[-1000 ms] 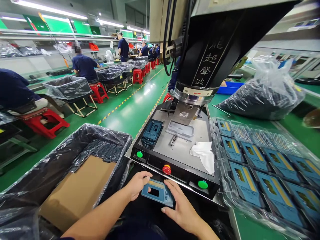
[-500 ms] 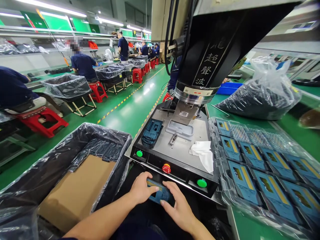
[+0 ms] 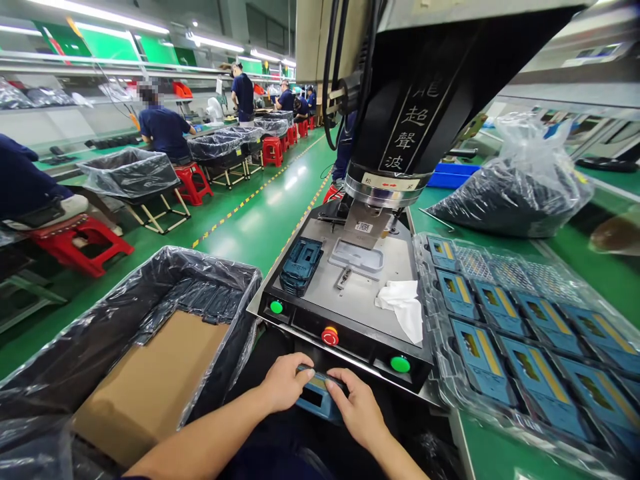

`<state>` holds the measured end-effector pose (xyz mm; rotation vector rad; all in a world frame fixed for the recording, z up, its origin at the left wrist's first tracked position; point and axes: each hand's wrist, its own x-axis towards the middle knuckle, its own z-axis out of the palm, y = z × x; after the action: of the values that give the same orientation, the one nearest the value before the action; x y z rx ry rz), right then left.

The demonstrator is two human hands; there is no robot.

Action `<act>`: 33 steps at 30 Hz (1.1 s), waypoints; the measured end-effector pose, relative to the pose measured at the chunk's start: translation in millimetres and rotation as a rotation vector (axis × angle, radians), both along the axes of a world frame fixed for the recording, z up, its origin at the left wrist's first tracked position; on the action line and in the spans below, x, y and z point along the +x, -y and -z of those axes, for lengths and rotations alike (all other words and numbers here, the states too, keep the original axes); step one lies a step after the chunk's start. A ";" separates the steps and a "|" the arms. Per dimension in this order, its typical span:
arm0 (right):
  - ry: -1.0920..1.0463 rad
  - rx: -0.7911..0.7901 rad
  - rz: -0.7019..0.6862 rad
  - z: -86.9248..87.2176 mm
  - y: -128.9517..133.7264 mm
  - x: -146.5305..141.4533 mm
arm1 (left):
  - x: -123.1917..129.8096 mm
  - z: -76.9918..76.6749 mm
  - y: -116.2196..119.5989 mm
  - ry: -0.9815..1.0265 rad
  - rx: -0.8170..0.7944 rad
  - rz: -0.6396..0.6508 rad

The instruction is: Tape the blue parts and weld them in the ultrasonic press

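A blue plastic housing (image 3: 320,399) with a dark rectangular opening is gripped between my two hands, in front of the machine's front panel. My left hand (image 3: 286,383) closes on its left upper edge, thumb on top. On the other side my right hand (image 3: 357,405) clasps the right edge, its thumb lying along the top face. The underside of the part is hidden. Just beyond my hands, the panel carries a red stop button (image 3: 330,335) and a green button on either side, at left (image 3: 276,307) and right (image 3: 400,364).
An ultrasonic welding press (image 3: 395,147) hangs over a grey fixture (image 3: 356,259). Stacked dark blue housings (image 3: 301,263) and a white cloth (image 3: 403,307) lie on its bed. At right is a clear tray (image 3: 445,373) of blue housings; at left, a plastic-lined bin (image 3: 165,267) with cardboard (image 3: 155,387).
The blue housing has turned in my hands, so its dark opening now faces me. My right thumb has shifted up along it. The view has moved slightly.
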<state>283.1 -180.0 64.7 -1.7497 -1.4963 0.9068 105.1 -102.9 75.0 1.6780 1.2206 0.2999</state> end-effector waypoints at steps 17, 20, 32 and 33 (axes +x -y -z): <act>0.027 -0.012 -0.142 2.0 5.0 -6.0 | -2.9 -3.8 -3.9 -0.042 0.076 -0.025; 0.022 -0.064 -0.099 -0.4 1.7 -1.8 | -12.9 -1.3 -8.7 0.108 -0.160 0.076; 0.017 -0.100 -0.128 0.2 1.3 -1.2 | -21.6 6.0 -14.8 0.277 -0.400 0.030; 0.017 -0.085 -0.132 0.8 2.0 -0.6 | -20.1 6.0 -14.9 0.291 -0.401 0.016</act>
<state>282.5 -182.0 63.9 -1.7378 -1.6212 1.0385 85.0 -88.0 69.0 1.2482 0.9739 0.2588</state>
